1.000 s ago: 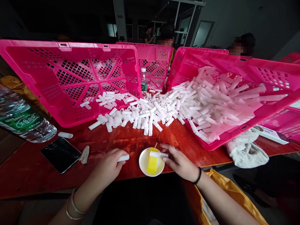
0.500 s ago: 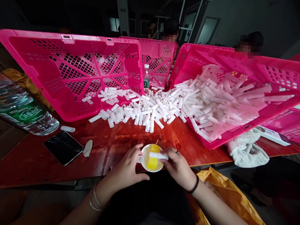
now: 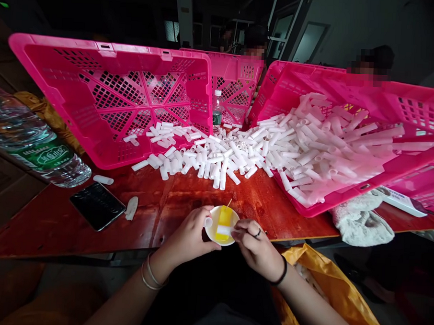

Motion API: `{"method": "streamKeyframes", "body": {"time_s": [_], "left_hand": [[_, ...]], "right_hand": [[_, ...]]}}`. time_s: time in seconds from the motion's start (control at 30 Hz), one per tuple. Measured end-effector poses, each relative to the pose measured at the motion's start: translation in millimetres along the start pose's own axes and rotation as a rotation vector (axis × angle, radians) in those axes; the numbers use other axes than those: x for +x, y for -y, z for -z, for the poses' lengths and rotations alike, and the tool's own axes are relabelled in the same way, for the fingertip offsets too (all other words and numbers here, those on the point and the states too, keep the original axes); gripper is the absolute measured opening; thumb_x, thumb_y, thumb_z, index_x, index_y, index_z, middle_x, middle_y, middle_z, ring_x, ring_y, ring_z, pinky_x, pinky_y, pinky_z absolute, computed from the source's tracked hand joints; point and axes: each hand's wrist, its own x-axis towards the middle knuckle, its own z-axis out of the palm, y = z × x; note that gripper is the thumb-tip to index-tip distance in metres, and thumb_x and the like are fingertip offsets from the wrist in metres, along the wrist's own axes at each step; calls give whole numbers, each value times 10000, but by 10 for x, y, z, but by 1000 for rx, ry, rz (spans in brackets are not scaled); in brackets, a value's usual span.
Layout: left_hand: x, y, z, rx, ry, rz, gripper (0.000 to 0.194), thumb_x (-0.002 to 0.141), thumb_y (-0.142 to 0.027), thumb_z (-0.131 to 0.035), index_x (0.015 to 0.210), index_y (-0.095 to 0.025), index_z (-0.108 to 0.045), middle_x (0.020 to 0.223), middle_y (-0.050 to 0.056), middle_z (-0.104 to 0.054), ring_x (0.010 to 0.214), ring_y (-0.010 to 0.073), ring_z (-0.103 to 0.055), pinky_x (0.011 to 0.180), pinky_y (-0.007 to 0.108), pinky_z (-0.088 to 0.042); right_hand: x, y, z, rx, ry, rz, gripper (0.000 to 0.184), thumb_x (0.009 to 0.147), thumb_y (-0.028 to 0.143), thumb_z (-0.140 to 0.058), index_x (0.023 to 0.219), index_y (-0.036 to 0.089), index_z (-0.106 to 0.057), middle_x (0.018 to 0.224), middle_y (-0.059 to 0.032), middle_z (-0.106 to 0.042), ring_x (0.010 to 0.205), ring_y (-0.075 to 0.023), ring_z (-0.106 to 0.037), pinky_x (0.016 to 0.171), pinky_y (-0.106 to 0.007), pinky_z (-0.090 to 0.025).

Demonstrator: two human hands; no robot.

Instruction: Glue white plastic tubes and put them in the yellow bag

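A small white bowl (image 3: 208,233) sits at the table's front edge, with a yellow sponge-like block (image 3: 225,214) and a thin stick (image 3: 229,202) in it. My left hand (image 3: 189,234) curls round the bowl's left side, its thumb at the near rim. Tucked in its fingers is a white plastic tube (image 3: 208,222), open end showing. My right hand (image 3: 254,241) pinches another white tube (image 3: 224,230), which lies across the lower part of the yellow block. Whether it presses on the block I cannot tell.
Many white tubes (image 3: 224,158) spill from a tilted pink crate (image 3: 330,206) at right, towards another pink crate (image 3: 105,160) at left. A phone (image 3: 97,206) and water bottle (image 3: 48,150) are at left. A cloth (image 3: 361,221) lies right; a yellow sack (image 3: 326,287) is below.
My right hand has brought its tube lower over the yellow block. My left thumb has come in against the bowl's near side. The whole view has shifted slightly.
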Motion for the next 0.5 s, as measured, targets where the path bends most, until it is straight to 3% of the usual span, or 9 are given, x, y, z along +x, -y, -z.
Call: {"method": "streamKeyframes", "body": {"time_s": [0.1, 0.17, 0.23, 0.37, 0.43, 0.5], "left_hand": [[-4, 1, 1, -10, 1, 23, 746, 582, -236, -850, 1195, -257, -427, 1334, 88, -485, 1222, 283, -480, 1027, 459, -420], [-13, 8, -7, -16, -4, 25, 770, 572, -240, -857, 1206, -269, -423, 1330, 75, -487, 1218, 279, -482, 1019, 449, -427], [-20, 17, -21, -16, -10, 11, 787, 560, -246, -865, 1209, -279, -420, 1322, 67, -492, 1216, 280, -482, 1013, 445, -432], [-32, 12, -28, 11, -4, -16, 796, 565, -273, -864, 1211, -260, -398, 1314, 101, -483, 1223, 298, -474, 1017, 468, -422], [-45, -22, 3, 44, -13, -23, 777, 581, -335, -850, 1197, -219, -391, 1340, 150, -438, 1252, 327, -442, 1017, 483, -421], [-61, -78, 61, 72, -50, 0, 569, 740, -381, -720, 1170, -193, -399, 1320, 170, -442, 1232, 315, -468, 990, 468, -446]], "right_hand": [[-21, 12, -36, 148, -43, -258, 313, 912, 216, -533, 1224, 213, -507, 1029, -105, -640, 948, -212, -650, 790, -359, -581], [-29, 16, -56, 176, -81, -334, 255, 927, 234, -516, 1180, 217, -542, 986, -89, -668, 896, -199, -671, 768, -338, -589], [-30, 9, -54, 109, -82, -247, 183, 922, 199, -520, 1079, 217, -612, 989, -91, -666, 929, -205, -657, 803, -349, -575], [-16, -29, -14, -69, -40, 71, 241, 885, 89, -526, 1051, 210, -653, 1009, -112, -628, 953, -217, -603, 805, -375, -549], [2, -28, -6, -57, -57, 85, 241, 875, 78, -530, 1031, 215, -653, 996, -104, -623, 940, -214, -597, 795, -379, -544], [34, 5, -7, 68, -136, -41, 196, 874, 112, -554, 1018, 221, -633, 986, -89, -625, 940, -209, -607, 793, -369, -546]]}}
